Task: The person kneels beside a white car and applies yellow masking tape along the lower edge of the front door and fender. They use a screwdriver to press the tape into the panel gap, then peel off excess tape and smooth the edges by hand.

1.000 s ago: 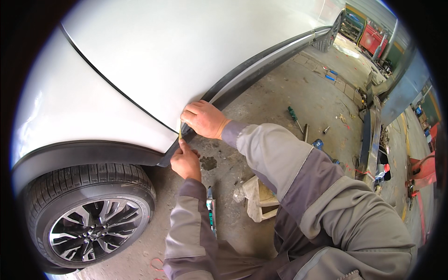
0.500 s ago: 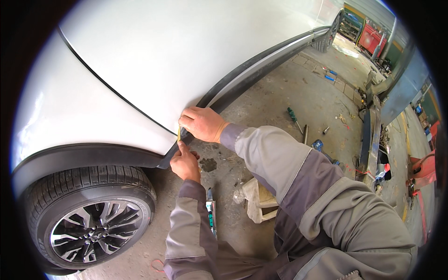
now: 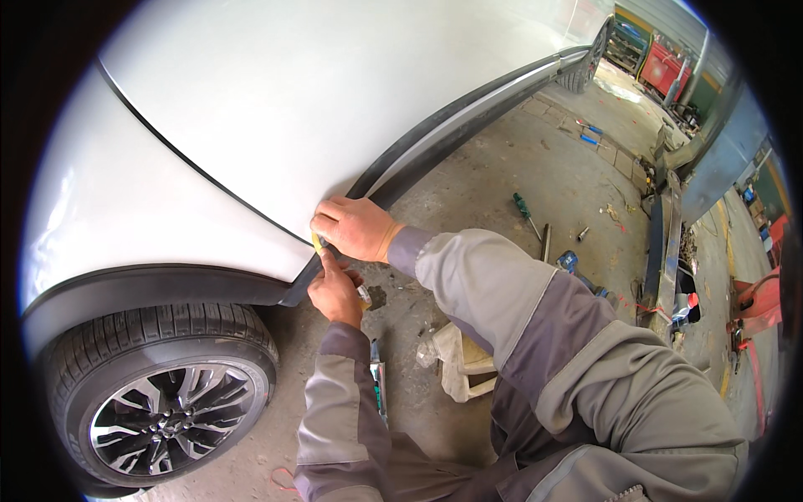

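Note:
At the lower corner of the white car door (image 3: 242, 100), my two hands work close together. My right hand (image 3: 358, 227) is closed, its fingertips pinched against the panel edge at the top of a narrow yellow strip of tape (image 3: 317, 241). Just below it, my left hand (image 3: 336, 293) points its index finger up at the strip. Its other fingers curl round a small roll of tape (image 3: 364, 297), mostly hidden by the palm. The black sill trim (image 3: 376, 180) begins beside my right hand, and the dark wheel-arch trim (image 3: 192, 280) ends left of my hands.
The car wheel (image 3: 171, 422) stands at the lower left. Below my hands lie a tube-like item (image 3: 378, 385) and a pale stool-like object (image 3: 460, 364). A green-handled screwdriver (image 3: 524, 207), a dark bar (image 3: 546, 243) and a blue tool (image 3: 569, 261) are on the floor. A metal beam (image 3: 669, 251) runs at the right.
My right hand has shifted slightly left and down along the panel edge. The left hand has turned a little, bringing the roll into sight, and more of the yellow strip shows.

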Available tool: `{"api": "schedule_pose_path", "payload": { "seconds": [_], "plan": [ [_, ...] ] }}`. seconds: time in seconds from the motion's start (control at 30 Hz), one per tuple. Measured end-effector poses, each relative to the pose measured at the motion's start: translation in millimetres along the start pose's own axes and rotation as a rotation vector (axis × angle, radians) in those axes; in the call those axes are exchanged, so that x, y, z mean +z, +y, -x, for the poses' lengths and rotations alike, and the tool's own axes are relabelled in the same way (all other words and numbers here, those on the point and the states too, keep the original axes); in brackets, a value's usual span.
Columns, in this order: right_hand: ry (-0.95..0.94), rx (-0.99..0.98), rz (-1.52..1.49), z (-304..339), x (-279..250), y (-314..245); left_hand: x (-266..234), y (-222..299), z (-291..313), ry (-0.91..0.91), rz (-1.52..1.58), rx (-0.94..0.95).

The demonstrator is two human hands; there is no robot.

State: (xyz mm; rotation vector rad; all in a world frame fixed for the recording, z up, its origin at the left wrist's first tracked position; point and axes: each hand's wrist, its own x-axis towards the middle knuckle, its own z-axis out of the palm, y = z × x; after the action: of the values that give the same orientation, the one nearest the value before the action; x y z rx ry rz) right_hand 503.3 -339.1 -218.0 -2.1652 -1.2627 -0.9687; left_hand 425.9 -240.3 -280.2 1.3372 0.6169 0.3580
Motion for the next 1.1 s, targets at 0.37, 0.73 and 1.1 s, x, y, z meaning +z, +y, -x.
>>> {"api": "schedule_pose_path", "payload": {
  "seconds": [0.37, 0.73, 1.1],
  "plan": [
    [-0.057, -0.036, -0.006, -0.4, 0.0, -2.0, 3.5, -1.1, 1.4, 0.036, 0.063, 0.021],
    [-0.038, -0.057, -0.006, -1.0, 0.1, -1.9, 3.3, -0.4, -0.8, 0.029, 0.045, 0.026],
    [-0.054, -0.054, -0.031, 0.5, -0.3, -0.9, 1.5, 1.1, -0.3, 0.034, -0.016, 0.026]
  ]
}}
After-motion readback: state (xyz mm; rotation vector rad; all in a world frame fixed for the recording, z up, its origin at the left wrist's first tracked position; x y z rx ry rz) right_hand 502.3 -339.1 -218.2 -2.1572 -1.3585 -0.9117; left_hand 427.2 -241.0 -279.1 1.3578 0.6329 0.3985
